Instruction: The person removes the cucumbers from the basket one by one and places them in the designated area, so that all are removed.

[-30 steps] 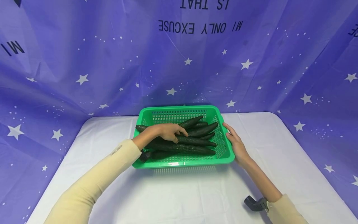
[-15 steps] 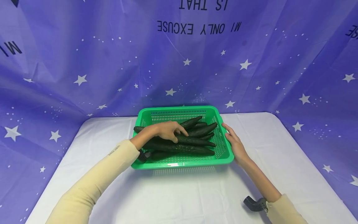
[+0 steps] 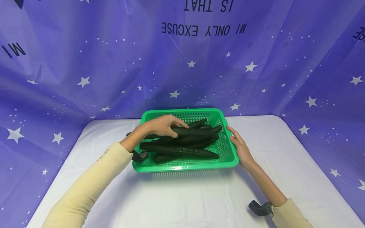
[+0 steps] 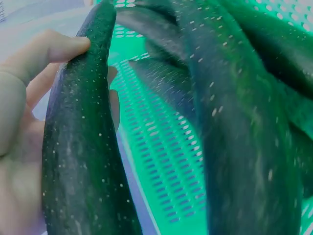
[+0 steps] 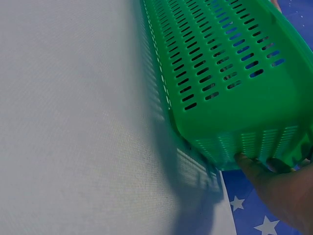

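Note:
My left hand (image 3: pixel 163 126) grips a dark green cucumber (image 4: pixel 85 132), with thumb and fingers around it in the left wrist view. The held cucumber lies over several others in a green perforated plastic basket (image 3: pixel 182 168). Among these, a long cucumber (image 3: pixel 182 150) lies slantwise near the basket's front. My right hand (image 3: pixel 242 150) is at the basket's right end, its fingers extended along the outside of the rim. In the right wrist view its fingers (image 5: pixel 254 170) touch the slotted end wall.
The basket stands on a table with a white cloth (image 3: pixel 176 199). Close behind it hangs a purple curtain (image 3: pixel 114 69) with stars and lettering. Dark wrist-worn devices (image 3: pixel 259 208) show near both sleeves.
My left hand has moved up and to the left with the cucumber, uncovering others in the basket. The right hand and basket stay nearly where they were.

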A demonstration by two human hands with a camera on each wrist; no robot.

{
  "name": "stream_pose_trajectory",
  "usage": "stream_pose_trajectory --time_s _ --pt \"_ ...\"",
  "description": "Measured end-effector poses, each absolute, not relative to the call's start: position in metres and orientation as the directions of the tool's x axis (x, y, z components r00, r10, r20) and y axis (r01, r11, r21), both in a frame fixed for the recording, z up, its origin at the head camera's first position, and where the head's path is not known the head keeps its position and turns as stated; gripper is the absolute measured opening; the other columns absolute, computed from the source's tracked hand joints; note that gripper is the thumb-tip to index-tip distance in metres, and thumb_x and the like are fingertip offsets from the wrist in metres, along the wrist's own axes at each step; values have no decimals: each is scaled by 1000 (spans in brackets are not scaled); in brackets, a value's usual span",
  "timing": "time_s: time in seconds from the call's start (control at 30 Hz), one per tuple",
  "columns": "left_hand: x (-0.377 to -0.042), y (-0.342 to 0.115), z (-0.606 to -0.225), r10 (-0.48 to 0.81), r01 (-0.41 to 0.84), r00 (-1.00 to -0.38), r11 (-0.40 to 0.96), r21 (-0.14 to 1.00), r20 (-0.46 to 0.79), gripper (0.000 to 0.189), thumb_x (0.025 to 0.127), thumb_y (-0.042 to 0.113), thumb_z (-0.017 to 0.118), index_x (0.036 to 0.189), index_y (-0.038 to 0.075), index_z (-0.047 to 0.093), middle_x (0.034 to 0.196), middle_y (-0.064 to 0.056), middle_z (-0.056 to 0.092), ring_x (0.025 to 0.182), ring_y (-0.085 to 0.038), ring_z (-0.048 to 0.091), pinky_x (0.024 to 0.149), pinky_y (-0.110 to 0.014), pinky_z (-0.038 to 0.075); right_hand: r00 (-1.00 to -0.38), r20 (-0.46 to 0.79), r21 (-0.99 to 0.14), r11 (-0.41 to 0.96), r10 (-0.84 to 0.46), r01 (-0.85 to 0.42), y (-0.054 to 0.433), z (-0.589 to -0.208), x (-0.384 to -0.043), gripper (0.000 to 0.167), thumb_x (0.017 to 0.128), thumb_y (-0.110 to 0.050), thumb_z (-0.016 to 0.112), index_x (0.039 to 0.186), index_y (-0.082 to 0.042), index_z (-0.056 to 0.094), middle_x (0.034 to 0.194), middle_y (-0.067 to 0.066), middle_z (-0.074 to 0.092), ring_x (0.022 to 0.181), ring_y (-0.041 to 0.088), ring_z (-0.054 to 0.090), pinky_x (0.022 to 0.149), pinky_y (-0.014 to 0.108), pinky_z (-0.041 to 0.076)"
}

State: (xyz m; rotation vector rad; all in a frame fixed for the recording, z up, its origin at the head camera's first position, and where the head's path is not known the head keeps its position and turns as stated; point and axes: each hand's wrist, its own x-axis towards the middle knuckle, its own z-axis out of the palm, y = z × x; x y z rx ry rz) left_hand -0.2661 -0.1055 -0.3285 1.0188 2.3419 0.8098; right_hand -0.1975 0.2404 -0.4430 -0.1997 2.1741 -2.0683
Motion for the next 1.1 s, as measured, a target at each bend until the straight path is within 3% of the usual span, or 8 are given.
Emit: stream_pose_trajectory --time_s 0.27,0.37,0.47,0.7,0.87,1.1 --pt "-252 -136 -314 680 456 -731 552 698 -59 52 89 8 71 138 20 63 143 -3 55 131 -27 51 103 -49 42 -983 -7 -998 58 -184 -4 240 -444 -198 52 111 -32 26 162 -20 18 152 18 31 112 19 52 88 26 49" --pt "-246 -149 -310 637 448 -770 580 680 -36 52 89 12 72 139 22 62 136 -1 60 119 -25 57 83 -43 48 -983 -5 -998 59 -184 -6 240 -443 -197 52 111 -32 26 162 -19 18 152 19 31 112 19 52 88 26 49" --pt "-240 -164 -310 598 437 -802 597 673 -9 52 89 15 72 140 23 61 129 -1 63 108 -24 57 70 -41 42 -983 -6 -998 56 -186 -5 241 -443 -197 52 111 -32 26 162 -20 18 150 19 32 111 19 53 87 27 50" --pt "-225 -198 -315 522 417 -850 587 694 69 49 94 15 70 142 14 59 131 -9 63 114 -27 58 90 -45 45 -979 -5 -999 48 -202 -4 240 -442 -195 53 112 -32 26 162 -19 17 149 21 33 110 20 54 86 28 51" --pt "-213 -213 -319 414 312 -909 579 753 58 50 93 14 70 142 15 58 125 -12 65 110 -28 58 84 -43 45 -980 -5 -999 48 -200 -5 240 -441 -195 52 112 -32 26 162 -20 17 148 21 33 109 20 54 86 28 51" --pt "-200 -230 -329 280 199 -959 575 793 37 57 93 14 70 147 15 52 134 -17 58 115 -31 52 84 -41 44 -980 4 -999 40 -199 -12 240 -441 -196 53 112 -32 26 162 -19 17 146 21 35 105 20 56 83 28 52"
